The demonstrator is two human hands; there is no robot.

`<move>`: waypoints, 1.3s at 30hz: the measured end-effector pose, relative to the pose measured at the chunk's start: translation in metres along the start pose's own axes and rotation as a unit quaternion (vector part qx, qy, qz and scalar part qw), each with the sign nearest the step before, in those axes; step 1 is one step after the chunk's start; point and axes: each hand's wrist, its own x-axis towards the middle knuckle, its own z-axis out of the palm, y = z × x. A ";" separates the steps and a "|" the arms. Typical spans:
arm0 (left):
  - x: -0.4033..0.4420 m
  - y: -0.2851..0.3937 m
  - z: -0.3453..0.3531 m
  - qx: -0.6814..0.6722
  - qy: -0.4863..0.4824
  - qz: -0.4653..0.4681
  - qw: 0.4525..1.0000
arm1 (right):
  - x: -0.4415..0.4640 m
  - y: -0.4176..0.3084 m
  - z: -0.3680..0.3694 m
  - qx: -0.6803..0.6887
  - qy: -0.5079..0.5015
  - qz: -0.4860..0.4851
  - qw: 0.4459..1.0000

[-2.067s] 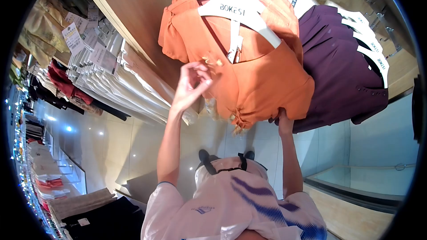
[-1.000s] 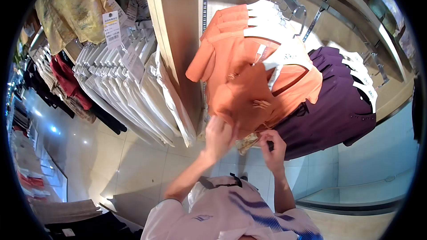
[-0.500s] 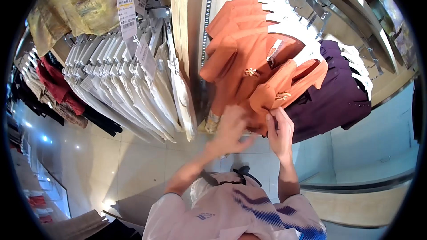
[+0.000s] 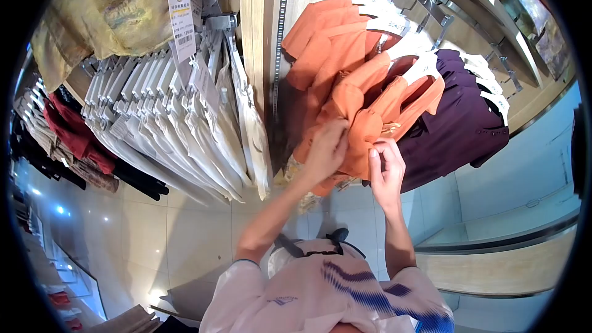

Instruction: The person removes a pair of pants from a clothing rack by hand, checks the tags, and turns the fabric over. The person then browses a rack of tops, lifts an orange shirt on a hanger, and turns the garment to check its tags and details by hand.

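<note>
Several orange tops (image 4: 327,55) hang on white hangers (image 4: 424,69) from a metal rail. My right hand (image 4: 387,166) pinches the lower edge of the front orange top (image 4: 394,102), near its gold-coloured ornament. To its left, my left hand (image 4: 328,151) has its fingers closed on the second orange top (image 4: 346,97), around the sleeve or side edge; the exact grip is partly hidden. Both tops slant toward me and overlap. Dark purple tops (image 4: 453,129) hang right behind my right hand, on white hangers of their own.
White trousers (image 4: 179,142) hang in a dense row to the left, past a wooden upright (image 4: 251,37). Price tags (image 4: 182,24) dangle above them beside a yellow patterned garment (image 4: 105,12). A curved glass-edged shelf (image 4: 505,253) lies at the lower right.
My left hand has gone from a loose, blurred reach to a grip on the second orange top. That top has come forward, closer to the front one. My right hand keeps its pinch.
</note>
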 end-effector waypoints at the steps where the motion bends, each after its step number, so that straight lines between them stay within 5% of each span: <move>1: -0.006 0.001 0.004 0.003 -0.002 0.017 1.000 | 0.000 0.000 0.002 -0.001 -0.001 0.000 1.000; 9: -0.020 0.006 0.011 -0.105 0.010 -0.032 0.994 | 0.004 -0.002 0.018 0.098 -0.023 0.090 0.991; 11: -0.019 0.014 0.009 -0.139 -0.001 -0.044 0.989 | 0.008 -0.002 0.019 0.082 -0.032 0.100 0.991; 13: -0.018 0.023 0.013 -0.030 0.094 0.052 0.994 | 0.010 0.001 0.022 -0.047 -0.045 0.132 0.989; 19: -0.027 0.011 0.022 -0.057 0.100 0.004 0.993 | 0.019 -0.002 0.030 -0.043 -0.036 0.142 0.988; 33: -0.027 0.004 -0.001 -0.067 0.041 -0.011 0.997 | 0.019 0.011 0.033 -0.045 -0.053 0.089 0.994; 37: -0.030 -0.002 -0.002 -0.149 0.069 -0.101 0.981 | 0.011 0.024 0.037 0.007 -0.068 0.046 0.997; 39: -0.030 -0.007 0.005 -0.170 0.111 -0.050 0.978 | 0.009 0.026 0.037 0.013 -0.086 0.051 0.995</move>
